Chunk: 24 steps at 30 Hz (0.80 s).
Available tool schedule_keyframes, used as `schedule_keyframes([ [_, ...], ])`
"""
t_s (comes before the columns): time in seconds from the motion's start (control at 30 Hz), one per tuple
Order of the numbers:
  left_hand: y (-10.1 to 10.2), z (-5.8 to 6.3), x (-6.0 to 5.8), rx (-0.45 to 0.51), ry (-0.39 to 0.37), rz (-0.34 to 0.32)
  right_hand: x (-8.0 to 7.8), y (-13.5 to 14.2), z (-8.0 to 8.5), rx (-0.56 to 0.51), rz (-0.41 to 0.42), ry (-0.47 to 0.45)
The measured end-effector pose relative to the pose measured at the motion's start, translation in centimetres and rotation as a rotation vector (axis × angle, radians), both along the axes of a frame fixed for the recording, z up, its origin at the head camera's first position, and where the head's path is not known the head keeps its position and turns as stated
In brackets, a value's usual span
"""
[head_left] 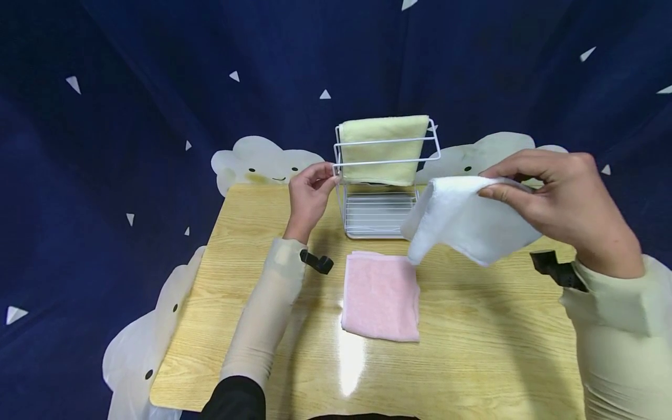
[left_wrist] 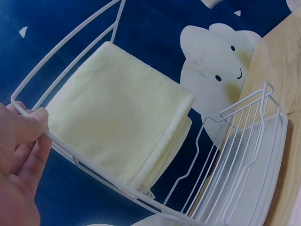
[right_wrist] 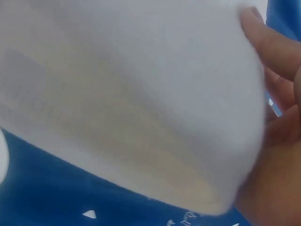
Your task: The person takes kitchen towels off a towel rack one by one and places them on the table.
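Observation:
My left hand pinches the left side of a white wire rack between thumb and fingers, near its upper rails. Over the rack's back rail hangs a folded pale yellow towel, which fills much of the left wrist view. From my right hand a white towel droops, its top edge pinched between thumb and fingers. It hangs in the air to the right of the rack, one lower corner overlapping the rack's base in the head view. A folded pink towel lies flat on the table in front of the rack.
The rack's lower part is a wire shelf over a white tray on the wooden table. Behind stands a dark blue curtain with white cloud shapes along the table's back and left edges.

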State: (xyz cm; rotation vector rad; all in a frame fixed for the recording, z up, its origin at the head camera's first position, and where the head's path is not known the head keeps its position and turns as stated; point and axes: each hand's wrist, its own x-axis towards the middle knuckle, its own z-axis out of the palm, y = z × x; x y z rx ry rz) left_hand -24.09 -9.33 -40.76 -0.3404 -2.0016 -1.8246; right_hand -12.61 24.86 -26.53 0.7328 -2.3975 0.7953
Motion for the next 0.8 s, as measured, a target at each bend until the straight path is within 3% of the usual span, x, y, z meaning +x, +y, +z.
schedule_keyframes([
  [0.1,-0.3,-0.7,-0.6,-0.006,0.016,-0.010,0.0,0.4,-1.2,0.006,-0.002,-0.026],
  [0.33,-0.2,-0.6,-0.5,0.001,0.014,-0.020,0.0,1.4,-4.1,-0.008,-0.013,-0.136],
  [0.6,-0.2,-0.6,-0.6,0.009,0.001,-0.019,-0.5,3.3,-7.7,-0.055,-0.071,-0.289],
  [0.8,-0.3,-0.6,-0.5,-0.008,-0.006,-0.019,-1.1,4.2,-9.6,-0.056,-0.122,-0.366],
])
